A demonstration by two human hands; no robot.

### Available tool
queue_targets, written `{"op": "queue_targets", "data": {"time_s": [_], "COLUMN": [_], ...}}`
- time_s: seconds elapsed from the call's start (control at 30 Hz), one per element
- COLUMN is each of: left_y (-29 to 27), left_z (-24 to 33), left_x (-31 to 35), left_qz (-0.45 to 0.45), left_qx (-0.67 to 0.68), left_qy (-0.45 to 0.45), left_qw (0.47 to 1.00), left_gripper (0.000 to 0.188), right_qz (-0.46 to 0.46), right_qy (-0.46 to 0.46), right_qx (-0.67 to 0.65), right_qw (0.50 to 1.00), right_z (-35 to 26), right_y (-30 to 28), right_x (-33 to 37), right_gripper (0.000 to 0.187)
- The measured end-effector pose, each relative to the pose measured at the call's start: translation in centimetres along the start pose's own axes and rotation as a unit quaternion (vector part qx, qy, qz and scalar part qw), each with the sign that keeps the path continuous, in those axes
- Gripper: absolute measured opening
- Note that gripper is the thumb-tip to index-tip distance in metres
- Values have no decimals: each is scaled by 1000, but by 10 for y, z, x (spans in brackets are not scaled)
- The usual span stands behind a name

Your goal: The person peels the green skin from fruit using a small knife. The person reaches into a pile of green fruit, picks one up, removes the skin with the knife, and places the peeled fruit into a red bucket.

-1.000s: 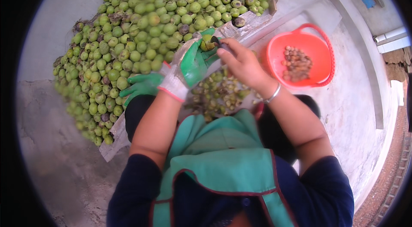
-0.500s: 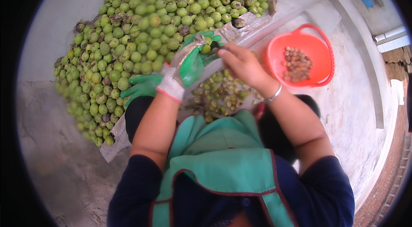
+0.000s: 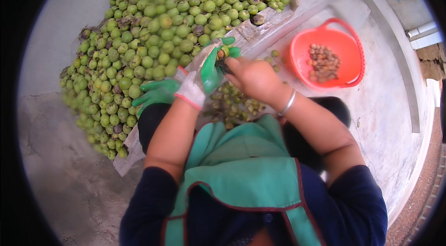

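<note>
walnut (image 3: pixel 224 52), part green, part brown, gripped in the gloved left hand (image 3: pixel 208 70) before me; the bare right hand (image 3: pixel 258 79) clasps a dark tool (image 3: pixel 223 65) just beside it, best angled clear of the other hand.

Green apron (image 3: pixel 246 181), maroon piping (image 3: pixel 299 185); navy short sleeves (image 3: pixel 151 199); silver bangle (image 3: pixel 289 103); green-and-white glove (image 3: pixel 210 77), pink cuff edge (image 3: pixel 187 101).

"Where do we look from?"
"Our head, through a wide fisheye, down over our apron (image 3: pixel 246 183)."
"How near?"
"Close: our left hand (image 3: pixel 203 71) and right hand (image 3: pixel 260 80) sit just above centre."
</note>
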State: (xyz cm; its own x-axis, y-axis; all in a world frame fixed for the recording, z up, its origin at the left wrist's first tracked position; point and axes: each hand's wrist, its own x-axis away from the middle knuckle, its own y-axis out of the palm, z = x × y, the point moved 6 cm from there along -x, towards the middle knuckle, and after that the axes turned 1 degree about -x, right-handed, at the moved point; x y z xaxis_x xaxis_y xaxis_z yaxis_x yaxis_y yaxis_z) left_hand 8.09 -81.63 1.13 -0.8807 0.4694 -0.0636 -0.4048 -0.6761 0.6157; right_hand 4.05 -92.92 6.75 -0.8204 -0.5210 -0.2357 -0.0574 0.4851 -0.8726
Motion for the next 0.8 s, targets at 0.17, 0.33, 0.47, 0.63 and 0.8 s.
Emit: {"op": "queue_targets", "data": {"time_s": [0.17,0.33,0.47,0.63,0.8], "left_y": [20,-3,2,3,-11], "left_z": [10,-12,3,12,11], "left_x": [1,-4,-2,-1,1], "left_qz": [139,26,42,28,47], "left_qx": [37,-249,-461,-270,-317], "left_qy": [-58,43,149,-24,-29], "left_qw": [988,967,874,962,947], "left_gripper": [25,28,30,38,43], "right_qz": [39,114,92,54,26], "right_qy": [50,124,144,85,88], "right_qx": [-128,-143,-165,-185,-181], "right_qw": [990,975,971,978,979], "right_z": [30,43,42,35,30], "right_y": [-16,-20,-19,-26,-23], "right_x": [1,-10,-5,3,4], "right_gripper": [35,40,40,36,35]}}
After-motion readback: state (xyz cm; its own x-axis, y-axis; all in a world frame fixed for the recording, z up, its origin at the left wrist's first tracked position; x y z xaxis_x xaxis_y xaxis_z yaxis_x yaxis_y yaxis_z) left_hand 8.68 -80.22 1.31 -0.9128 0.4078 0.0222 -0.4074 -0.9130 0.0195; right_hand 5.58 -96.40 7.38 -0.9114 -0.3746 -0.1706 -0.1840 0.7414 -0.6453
